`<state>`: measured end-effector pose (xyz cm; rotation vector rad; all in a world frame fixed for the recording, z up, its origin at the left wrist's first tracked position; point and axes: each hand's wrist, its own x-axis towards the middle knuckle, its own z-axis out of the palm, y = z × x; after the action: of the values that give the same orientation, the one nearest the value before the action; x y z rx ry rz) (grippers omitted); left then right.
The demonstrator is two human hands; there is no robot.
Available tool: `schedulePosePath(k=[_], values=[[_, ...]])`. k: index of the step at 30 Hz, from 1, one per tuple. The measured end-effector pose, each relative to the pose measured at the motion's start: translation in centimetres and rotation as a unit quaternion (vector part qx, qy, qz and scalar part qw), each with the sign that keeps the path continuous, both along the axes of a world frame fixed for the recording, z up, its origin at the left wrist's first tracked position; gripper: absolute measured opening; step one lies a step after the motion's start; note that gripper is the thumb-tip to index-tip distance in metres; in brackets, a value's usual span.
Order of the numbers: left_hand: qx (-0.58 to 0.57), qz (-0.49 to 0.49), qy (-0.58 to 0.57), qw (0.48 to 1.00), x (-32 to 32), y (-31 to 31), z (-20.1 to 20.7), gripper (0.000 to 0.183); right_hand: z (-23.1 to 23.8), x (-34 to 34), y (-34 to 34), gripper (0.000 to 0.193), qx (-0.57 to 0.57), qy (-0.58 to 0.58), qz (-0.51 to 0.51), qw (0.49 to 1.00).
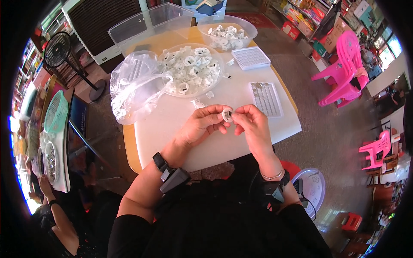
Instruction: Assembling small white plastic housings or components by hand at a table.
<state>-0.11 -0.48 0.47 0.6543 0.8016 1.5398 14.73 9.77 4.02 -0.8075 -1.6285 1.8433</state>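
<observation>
Between both hands, above the white table mat (172, 137), is a small round white plastic part (226, 115) with a dark piece at its middle. My left hand (204, 122) pinches it from the left between thumb and fingers. The fingertips of my right hand (251, 122) are pressed together at its right side, on the dark piece; whether they hold something separate is too small to tell. Just beyond, a clear round tray (221, 71) is heaped with similar white parts (193, 64). A white compartment tray (275, 105) with small pieces in it lies right of my right hand.
Another white grid tray (251, 58) sits farther back, near a clear tub (251, 32) of white parts. Crumpled plastic bags (133, 86) cover the mat's left side. Pink chairs (348, 64) stand right, a black fan (58, 49) left. Another person's arm (62, 219) shows at lower left.
</observation>
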Motion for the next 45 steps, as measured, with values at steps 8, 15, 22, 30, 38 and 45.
schedulePosePath(k=[8,15,22,30,38,45], values=[[0.016,-0.163,-0.023,0.986,0.4,-0.9,1.3,0.032,-2.4,-5.2,6.7,0.016,0.461,-0.100,0.030,0.881],[0.035,-0.190,-0.017,0.981,0.0,-1.2,1.7,0.029,-4.8,-9.2,4.5,0.017,0.603,-0.125,0.057,0.786],[0.004,-0.103,-0.034,0.994,0.1,-0.8,1.3,0.030,-2.2,-5.2,4.7,0.015,0.331,-0.072,0.033,0.940],[0.024,0.060,-0.063,0.996,-1.0,-0.2,0.4,0.027,-0.5,-0.7,2.1,0.013,0.061,-0.082,0.050,0.994],[0.044,0.052,-0.037,0.997,-1.0,0.1,-0.5,0.029,-4.4,-0.1,-0.4,0.010,0.494,-0.160,-0.056,0.853],[0.041,0.036,-0.032,0.998,-0.6,0.3,0.0,0.029,-3.2,1.1,0.0,0.019,0.514,-0.113,0.022,0.850]])
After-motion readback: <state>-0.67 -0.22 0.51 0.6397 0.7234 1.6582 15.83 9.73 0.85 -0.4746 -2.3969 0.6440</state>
